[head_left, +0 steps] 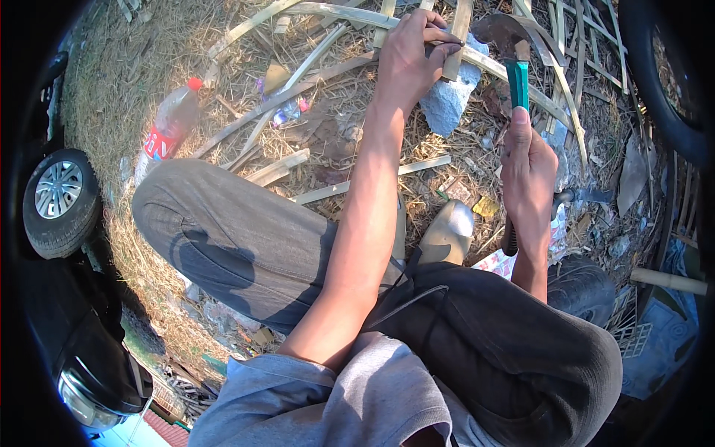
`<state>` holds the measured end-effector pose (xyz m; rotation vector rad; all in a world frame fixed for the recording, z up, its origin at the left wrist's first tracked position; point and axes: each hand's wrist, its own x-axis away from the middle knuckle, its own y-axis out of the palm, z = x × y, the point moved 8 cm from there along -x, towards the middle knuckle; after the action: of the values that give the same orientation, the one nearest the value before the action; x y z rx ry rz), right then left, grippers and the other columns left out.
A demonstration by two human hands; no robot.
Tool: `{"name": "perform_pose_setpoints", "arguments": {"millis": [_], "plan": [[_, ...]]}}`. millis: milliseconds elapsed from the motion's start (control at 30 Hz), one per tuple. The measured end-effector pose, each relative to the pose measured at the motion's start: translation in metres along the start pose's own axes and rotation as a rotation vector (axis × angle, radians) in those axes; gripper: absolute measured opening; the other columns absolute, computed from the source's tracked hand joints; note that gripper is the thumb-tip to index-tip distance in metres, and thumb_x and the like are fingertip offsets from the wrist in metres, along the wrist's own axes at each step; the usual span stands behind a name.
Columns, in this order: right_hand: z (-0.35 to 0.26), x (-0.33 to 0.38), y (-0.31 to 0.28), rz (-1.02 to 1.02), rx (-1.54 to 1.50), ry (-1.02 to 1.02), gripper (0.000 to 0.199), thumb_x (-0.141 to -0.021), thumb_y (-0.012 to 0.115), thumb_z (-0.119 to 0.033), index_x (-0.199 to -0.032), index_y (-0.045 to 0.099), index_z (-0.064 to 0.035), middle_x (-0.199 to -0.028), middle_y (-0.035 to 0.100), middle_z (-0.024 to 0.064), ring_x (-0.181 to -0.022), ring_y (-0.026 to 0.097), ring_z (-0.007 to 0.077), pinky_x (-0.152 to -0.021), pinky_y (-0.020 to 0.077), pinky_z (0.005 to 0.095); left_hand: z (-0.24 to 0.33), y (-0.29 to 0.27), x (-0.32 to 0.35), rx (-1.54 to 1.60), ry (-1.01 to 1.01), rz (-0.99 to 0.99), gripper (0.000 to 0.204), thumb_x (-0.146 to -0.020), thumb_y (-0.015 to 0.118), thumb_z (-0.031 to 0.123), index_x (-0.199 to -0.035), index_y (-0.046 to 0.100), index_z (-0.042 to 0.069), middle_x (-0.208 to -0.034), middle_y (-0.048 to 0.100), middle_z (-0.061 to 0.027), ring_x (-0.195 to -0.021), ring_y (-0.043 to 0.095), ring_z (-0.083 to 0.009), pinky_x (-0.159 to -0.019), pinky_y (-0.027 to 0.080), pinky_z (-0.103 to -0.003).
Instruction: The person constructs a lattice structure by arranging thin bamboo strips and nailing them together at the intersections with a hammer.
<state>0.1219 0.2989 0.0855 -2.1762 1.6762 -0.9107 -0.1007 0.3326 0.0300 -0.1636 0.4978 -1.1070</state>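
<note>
My left hand (412,56) reaches forward and pinches a flat bamboo strip (456,33) that rests on a grey stone block (449,97). My right hand (527,175) is shut on the green handle of a curved chopping knife (511,52). The rusty blade points up and away, just right of the strip and apart from it. I squat, with my grey-trousered knees (223,223) below both arms.
Split bamboo slats (298,74) lie across dry straw. A plastic bottle with a red cap (170,123) lies at the left. A car wheel (59,201) is at the far left and a tyre (663,82) at the right. My shoe (447,231) is beside the stone.
</note>
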Motion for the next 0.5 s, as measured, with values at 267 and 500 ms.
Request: {"name": "perform_pose_setpoints", "arguments": {"millis": [267, 500], "plan": [[-0.002, 0.002, 0.014, -0.039, 0.121, -0.076, 0.063, -0.112, 0.044, -0.044, -0.071, 0.050, 0.0033, -0.051, 0.041, 0.0102, -0.052, 0.037, 0.0135, -0.050, 0.0333, 0.0408, -0.004, -0.005, 0.003, -0.042, -0.034, -0.006, 0.032, -0.088, 0.081, 0.011, -0.111, 0.060, 0.003, -0.098, 0.080, -0.0085, -0.093, 0.075, -0.0185, -0.079, 0.056, -0.031], [-0.005, 0.004, 0.013, -0.004, 0.014, -0.118, 0.063, -0.112, 0.044, -0.043, -0.071, 0.051, 0.0039, -0.052, 0.041, 0.0100, -0.052, 0.036, 0.0142, -0.049, 0.0333, 0.0404, 0.008, 0.001, 0.001, 0.018, -0.107, -0.032, 0.031, -0.087, 0.080, 0.007, -0.111, 0.060, 0.004, -0.097, 0.079, -0.0099, -0.090, 0.076, -0.0200, -0.074, 0.056, -0.031]]}}
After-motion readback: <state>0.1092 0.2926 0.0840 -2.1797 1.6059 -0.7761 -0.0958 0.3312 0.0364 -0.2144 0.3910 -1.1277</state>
